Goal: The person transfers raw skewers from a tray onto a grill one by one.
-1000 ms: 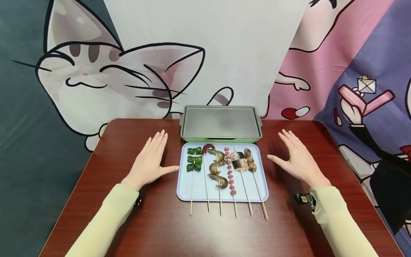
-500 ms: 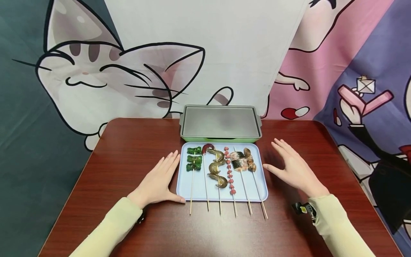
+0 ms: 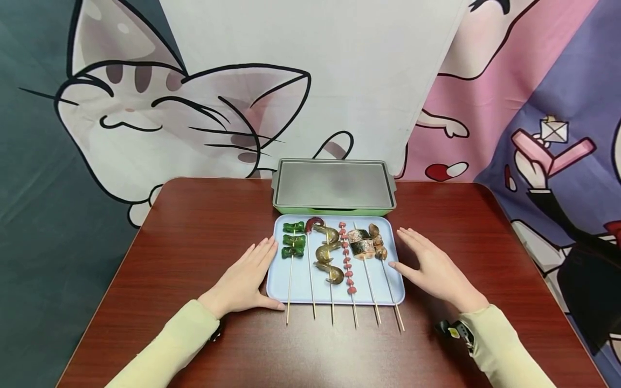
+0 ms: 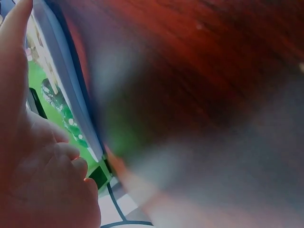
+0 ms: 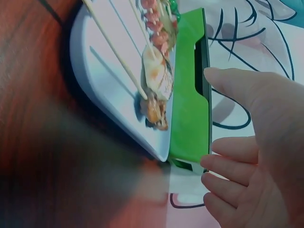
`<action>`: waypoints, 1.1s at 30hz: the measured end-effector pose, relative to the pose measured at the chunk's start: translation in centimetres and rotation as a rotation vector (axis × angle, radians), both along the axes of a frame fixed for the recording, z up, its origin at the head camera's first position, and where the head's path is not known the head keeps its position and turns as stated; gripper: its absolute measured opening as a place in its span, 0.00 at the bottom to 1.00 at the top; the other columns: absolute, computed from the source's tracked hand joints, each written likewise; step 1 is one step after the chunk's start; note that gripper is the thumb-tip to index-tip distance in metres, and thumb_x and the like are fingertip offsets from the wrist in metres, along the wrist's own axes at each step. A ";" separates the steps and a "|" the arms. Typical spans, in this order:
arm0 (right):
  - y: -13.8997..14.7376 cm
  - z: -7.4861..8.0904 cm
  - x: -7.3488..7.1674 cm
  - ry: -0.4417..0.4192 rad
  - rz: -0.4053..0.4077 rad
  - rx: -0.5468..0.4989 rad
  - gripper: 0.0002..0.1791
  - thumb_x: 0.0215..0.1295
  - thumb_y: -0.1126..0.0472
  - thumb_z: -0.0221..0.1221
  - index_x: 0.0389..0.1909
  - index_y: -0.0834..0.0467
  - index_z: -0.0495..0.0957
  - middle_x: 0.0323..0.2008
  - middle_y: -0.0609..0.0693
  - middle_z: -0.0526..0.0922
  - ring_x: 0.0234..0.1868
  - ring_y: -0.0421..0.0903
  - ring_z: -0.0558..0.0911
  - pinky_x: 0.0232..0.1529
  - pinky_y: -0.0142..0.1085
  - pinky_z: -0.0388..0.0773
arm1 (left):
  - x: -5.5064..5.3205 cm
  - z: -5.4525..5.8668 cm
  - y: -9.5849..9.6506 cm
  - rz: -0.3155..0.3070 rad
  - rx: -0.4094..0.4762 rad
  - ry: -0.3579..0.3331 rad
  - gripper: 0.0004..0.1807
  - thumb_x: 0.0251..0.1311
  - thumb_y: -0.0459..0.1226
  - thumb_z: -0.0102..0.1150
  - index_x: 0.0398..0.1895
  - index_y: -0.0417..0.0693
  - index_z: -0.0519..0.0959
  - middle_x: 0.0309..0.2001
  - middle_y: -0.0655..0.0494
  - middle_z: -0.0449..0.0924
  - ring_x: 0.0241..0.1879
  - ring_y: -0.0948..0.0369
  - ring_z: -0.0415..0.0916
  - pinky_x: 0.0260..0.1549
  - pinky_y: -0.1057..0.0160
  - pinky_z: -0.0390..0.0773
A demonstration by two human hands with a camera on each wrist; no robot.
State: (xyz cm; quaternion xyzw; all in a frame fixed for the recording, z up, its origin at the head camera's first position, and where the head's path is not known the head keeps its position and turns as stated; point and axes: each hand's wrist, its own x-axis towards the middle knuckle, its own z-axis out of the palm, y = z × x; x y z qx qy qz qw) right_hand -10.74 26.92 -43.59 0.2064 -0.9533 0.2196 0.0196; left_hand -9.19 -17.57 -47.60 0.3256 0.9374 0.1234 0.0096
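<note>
A pale blue tray (image 3: 276, 288) lies on the table with several food skewers, their bare sticks reaching past its front edge. From left come green pepper pieces (image 3: 293, 241), a dark red curled tentacle (image 3: 314, 222), shrimp (image 3: 328, 252), small red pieces (image 3: 347, 260), fish chunks (image 3: 362, 246) and brown shell-like pieces (image 3: 378, 241). My left hand (image 3: 241, 284) is at the tray's left edge, fingers straight, thumb by the front left corner; whether it touches is unclear. My right hand (image 3: 435, 272) is by the right edge with relaxed fingers, its thumb seeming to hover over the rim.
A green grill (image 3: 335, 212) with a flat grey plate (image 3: 335, 184) stands right behind the tray at the table's far edge. The brown wooden table (image 3: 335, 355) backs onto a cloth (image 3: 368, 81) printed with cartoon figures.
Both hands have moved inward and toward the person, closing in on the tray from either side. The tray, skewers and grill have stayed put.
</note>
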 end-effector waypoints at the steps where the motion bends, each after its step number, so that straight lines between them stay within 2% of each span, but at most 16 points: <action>1: -0.1 -0.1 0.1 -0.006 0.002 0.000 0.44 0.63 0.46 0.70 0.72 0.66 0.68 0.71 0.65 0.67 0.73 0.64 0.63 0.67 0.60 0.63 | 0.0 0.0 0.0 0.000 -0.002 -0.002 0.75 0.42 0.77 0.64 0.79 0.30 0.49 0.79 0.36 0.46 0.78 0.45 0.46 0.74 0.48 0.47; 9: -0.9 -0.9 1.1 -0.040 0.020 -0.034 0.42 0.64 0.46 0.69 0.71 0.67 0.69 0.69 0.65 0.70 0.70 0.63 0.68 0.66 0.60 0.65 | 0.1 -0.3 0.1 -0.001 -0.009 -0.037 0.72 0.48 0.75 0.62 0.79 0.30 0.49 0.79 0.36 0.46 0.78 0.45 0.45 0.74 0.48 0.48; 13: -1.4 -1.1 1.6 -0.059 0.016 -0.044 0.42 0.65 0.45 0.69 0.70 0.67 0.69 0.67 0.64 0.72 0.68 0.61 0.72 0.65 0.59 0.68 | 0.2 -0.7 0.1 -0.010 -0.009 -0.025 0.69 0.51 0.75 0.59 0.78 0.29 0.51 0.79 0.35 0.46 0.77 0.44 0.46 0.74 0.47 0.50; 17: -1.7 -1.1 2.0 -0.076 -0.019 -0.057 0.40 0.65 0.47 0.69 0.68 0.69 0.71 0.64 0.65 0.75 0.65 0.61 0.75 0.62 0.59 0.71 | 0.3 -1.2 0.1 -0.025 0.012 0.000 0.68 0.53 0.75 0.56 0.78 0.28 0.52 0.78 0.34 0.47 0.77 0.42 0.48 0.73 0.46 0.52; 20: -1.8 -1.0 2.2 -0.085 -0.056 -0.069 0.37 0.63 0.50 0.71 0.65 0.70 0.75 0.60 0.66 0.79 0.61 0.61 0.78 0.59 0.59 0.75 | 0.2 -1.7 0.1 -0.025 -0.007 0.015 0.68 0.54 0.77 0.51 0.78 0.29 0.50 0.79 0.35 0.45 0.78 0.44 0.45 0.73 0.48 0.51; 23: -1.9 -1.0 2.5 -0.091 -0.097 -0.089 0.33 0.62 0.52 0.72 0.61 0.71 0.78 0.54 0.65 0.83 0.51 0.57 0.85 0.51 0.54 0.81 | 0.0 -2.2 0.1 -0.017 -0.030 0.029 0.68 0.55 0.78 0.48 0.79 0.31 0.49 0.80 0.37 0.44 0.78 0.46 0.43 0.74 0.49 0.50; 27: -2.2 -0.9 2.9 -0.110 -0.142 -0.111 0.28 0.59 0.57 0.74 0.56 0.69 0.82 0.39 0.57 0.88 0.33 0.44 0.86 0.34 0.41 0.83 | -0.1 -2.7 0.0 -0.005 -0.057 0.032 0.67 0.55 0.79 0.45 0.80 0.33 0.48 0.81 0.40 0.42 0.79 0.50 0.40 0.74 0.52 0.48; 30: -2.4 -1.0 3.2 -0.146 -0.143 -0.134 0.25 0.59 0.60 0.74 0.54 0.68 0.84 0.32 0.48 0.87 0.29 0.40 0.84 0.31 0.37 0.81 | 0.0 -2.7 0.0 0.003 -0.065 0.021 0.67 0.56 0.79 0.44 0.81 0.35 0.47 0.81 0.42 0.40 0.79 0.51 0.38 0.75 0.53 0.47; 33: -2.6 -1.1 3.4 -0.179 -0.138 -0.138 0.22 0.58 0.63 0.73 0.53 0.68 0.84 0.30 0.45 0.87 0.31 0.39 0.85 0.33 0.38 0.81 | 0.1 -2.6 0.0 0.008 -0.070 0.009 0.67 0.56 0.79 0.42 0.81 0.35 0.46 0.81 0.43 0.39 0.80 0.52 0.36 0.75 0.53 0.45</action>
